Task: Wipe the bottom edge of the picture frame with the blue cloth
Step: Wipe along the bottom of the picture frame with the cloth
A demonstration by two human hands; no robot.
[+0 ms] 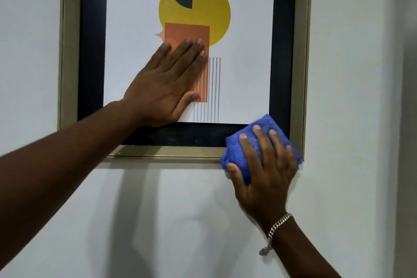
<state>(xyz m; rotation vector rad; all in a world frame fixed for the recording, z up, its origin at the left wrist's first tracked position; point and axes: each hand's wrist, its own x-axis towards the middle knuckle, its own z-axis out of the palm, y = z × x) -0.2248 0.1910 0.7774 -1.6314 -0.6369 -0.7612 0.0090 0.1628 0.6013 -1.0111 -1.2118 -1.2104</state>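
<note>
A picture frame (70,52) with a dull gold rim and a black inner border hangs on a white wall; its print shows a yellow circle, an orange rectangle and grey lines. My left hand (164,83) lies flat and open on the glass, fingers together pointing up and right. The blue cloth (261,126) is folded and pressed against the frame's bottom right corner, covering the gold bottom edge (167,152) there. My right hand (264,171) holds the cloth, fingers spread over it and thumb under its lower left side. A silver bracelet is on that wrist.
White wall (176,221) surrounds the frame on the left, below and on the right. A grey vertical wall edge (409,119) runs down the far right. The frame's top is out of view.
</note>
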